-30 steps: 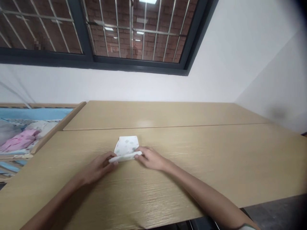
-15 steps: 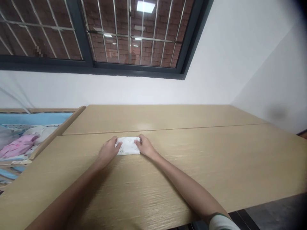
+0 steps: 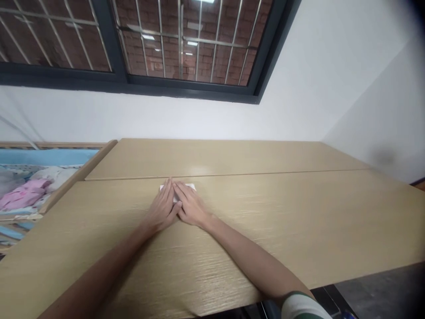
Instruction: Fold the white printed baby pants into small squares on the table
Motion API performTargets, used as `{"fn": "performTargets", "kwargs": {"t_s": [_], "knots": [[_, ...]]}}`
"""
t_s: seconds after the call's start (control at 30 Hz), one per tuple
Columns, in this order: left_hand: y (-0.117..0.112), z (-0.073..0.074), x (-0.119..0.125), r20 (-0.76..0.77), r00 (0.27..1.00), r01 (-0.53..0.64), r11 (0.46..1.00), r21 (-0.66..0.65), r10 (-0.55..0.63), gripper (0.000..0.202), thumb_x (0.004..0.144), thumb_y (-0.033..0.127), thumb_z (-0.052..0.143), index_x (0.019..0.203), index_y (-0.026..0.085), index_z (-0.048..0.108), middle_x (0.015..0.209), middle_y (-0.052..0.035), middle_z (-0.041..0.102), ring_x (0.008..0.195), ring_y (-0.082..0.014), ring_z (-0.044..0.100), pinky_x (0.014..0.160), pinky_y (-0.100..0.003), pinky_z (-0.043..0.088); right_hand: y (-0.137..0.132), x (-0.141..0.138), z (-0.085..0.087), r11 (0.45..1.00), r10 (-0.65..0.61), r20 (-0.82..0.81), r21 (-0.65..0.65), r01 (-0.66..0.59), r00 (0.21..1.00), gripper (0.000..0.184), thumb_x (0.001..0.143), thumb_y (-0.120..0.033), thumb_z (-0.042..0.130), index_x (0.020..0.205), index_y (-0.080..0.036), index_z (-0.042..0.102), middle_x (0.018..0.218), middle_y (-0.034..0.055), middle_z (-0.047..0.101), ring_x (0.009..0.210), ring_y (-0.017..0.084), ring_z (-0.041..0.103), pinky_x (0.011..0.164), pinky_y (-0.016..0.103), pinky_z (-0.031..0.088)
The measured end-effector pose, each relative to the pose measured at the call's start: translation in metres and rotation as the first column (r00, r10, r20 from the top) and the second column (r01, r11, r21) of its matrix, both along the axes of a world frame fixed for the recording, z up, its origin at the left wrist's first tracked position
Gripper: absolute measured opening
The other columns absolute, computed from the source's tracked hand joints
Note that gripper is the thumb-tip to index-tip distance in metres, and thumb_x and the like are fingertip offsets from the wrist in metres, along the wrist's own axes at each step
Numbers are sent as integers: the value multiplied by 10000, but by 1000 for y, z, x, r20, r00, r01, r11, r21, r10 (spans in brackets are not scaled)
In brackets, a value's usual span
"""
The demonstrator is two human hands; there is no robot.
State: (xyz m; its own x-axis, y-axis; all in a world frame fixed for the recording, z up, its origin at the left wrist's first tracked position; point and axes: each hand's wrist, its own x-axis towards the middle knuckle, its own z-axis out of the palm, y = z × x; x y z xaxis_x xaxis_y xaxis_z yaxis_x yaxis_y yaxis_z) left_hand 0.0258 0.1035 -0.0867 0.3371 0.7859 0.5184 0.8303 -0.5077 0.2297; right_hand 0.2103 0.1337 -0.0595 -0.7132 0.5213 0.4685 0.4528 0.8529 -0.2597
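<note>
A small folded white cloth [image 3: 175,198] lies on the wooden tabletop, mostly covered by my hands. My left hand [image 3: 161,209] rests flat on its left part, fingers stretched out and pointing away from me. Flat on the right part is my right hand [image 3: 191,205], its fingers slanting toward the left. The two hands meet at the fingertips and near the thumbs, with a bit of cloth showing between them. White corners of the cloth also peek out beyond the fingers on both sides.
The pale wooden tabletop [image 3: 282,212] has a seam running across it. At left stands a wooden crib [image 3: 79,179] with blue lining and a pink cloth [image 3: 26,194] inside. Behind are a white wall [image 3: 199,117] and a dark-framed barred window [image 3: 189,87].
Both hands have let go of the cloth's left and right edges and come together over it, now lying flat on top. The view has tilted down slightly.
</note>
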Motion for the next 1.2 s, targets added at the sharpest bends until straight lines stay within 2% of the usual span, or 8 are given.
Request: {"fn": "performTargets", "kwargs": {"t_s": [0.17, 0.47, 0.57, 0.63, 0.77, 0.93, 1.07, 1.2], "knots": [[1, -13, -8, -104, 994, -29, 997, -72, 21, 738, 1058, 510, 262, 1603, 17, 193, 1641, -281, 283, 1571, -340, 188, 1253, -579, 263, 6, 0, -10, 992, -62, 116, -98, 74, 991, 668, 1049, -423, 388, 1607, -70, 286, 1640, 201, 350, 1560, 279, 257, 1285, 506, 191], [-8, -24, -27, -142, 981, -149, 983, -105, 133, 865, 1023, 636, 280, 1587, -13, 190, 1632, -321, 265, 1557, -399, 206, 1217, -585, 308, 6, 27, -6, 958, -107, 140, -249, 140, 984, 815, 1050, -613, 322, 1622, -41, 218, 1678, 239, 220, 1592, 309, 136, 1280, 506, 200], [-9, -18, -29, -113, 984, -146, 987, -65, 138, 935, 1002, 665, 326, 1579, -47, 144, 1619, -361, 248, 1550, -426, 208, 1210, -599, 306, 8, 31, -3, 968, -124, 112, -205, 145, 986, 861, 1037, -626, 352, 1619, -12, 191, 1686, 265, 155, 1597, 332, 79, 1277, 544, 169], [-9, -8, -31, -105, 991, -81, 997, -16, 79, 921, 992, 645, 396, 1586, -17, 157, 1624, -339, 264, 1551, -413, 222, 1213, -583, 308, 8, 35, 1, 985, -109, 63, -129, 117, 992, 864, 1019, -623, 416, 1621, -41, 202, 1694, 253, 135, 1597, 339, 65, 1271, 570, 158], [-10, 9, -34, -129, 990, 63, 998, -12, -64, 708, 995, 565, 480, 1551, 149, 346, 1571, -214, 455, 1478, -334, 410, 1194, -518, 342, 11, 44, 4, 996, -1, 4, -89, 1, 1000, 817, 973, -590, 547, 1595, -119, 304, 1659, 221, 287, 1557, 324, 238, 1245, 535, 247], [-9, 2, -32, -98, 994, 42, 997, -57, -47, 707, 969, 579, 524, 1493, 119, 405, 1523, -218, 514, 1403, -331, 503, 1133, -513, 403, 19, 43, -2, 980, 67, 50, -190, -57, 996, 775, 882, -415, 668, 1548, -131, 393, 1590, 207, 418, 1494, 333, 357, 1222, 533, 281], [-4, -3, -28, -34, 999, 44, 999, 32, -43, 435, 997, 374, 482, 1370, 155, 534, 1430, -176, 614, 1338, -303, 569, 1094, -489, 447, 22, 39, -8, 975, 26, -65, -220, -40, 998, 688, 793, -175, 614, 1467, -149, 481, 1502, 181, 527, 1403, 305, 473, 1189, 503, 342], [-6, 17, -24, 64, 998, -11, 999, 49, 8, 279, 1010, 284, 420, 1133, 198, 655, 1154, -120, 747, 1115, -281, 682, 1003, -460, 505, 21, 34, -7, 940, -76, -272, -341, -23, 959, 521, 805, -153, 595, 1323, -189, 552, 1229, 126, 684, 1147, 273, 630, 1039, 462, 473]]}}
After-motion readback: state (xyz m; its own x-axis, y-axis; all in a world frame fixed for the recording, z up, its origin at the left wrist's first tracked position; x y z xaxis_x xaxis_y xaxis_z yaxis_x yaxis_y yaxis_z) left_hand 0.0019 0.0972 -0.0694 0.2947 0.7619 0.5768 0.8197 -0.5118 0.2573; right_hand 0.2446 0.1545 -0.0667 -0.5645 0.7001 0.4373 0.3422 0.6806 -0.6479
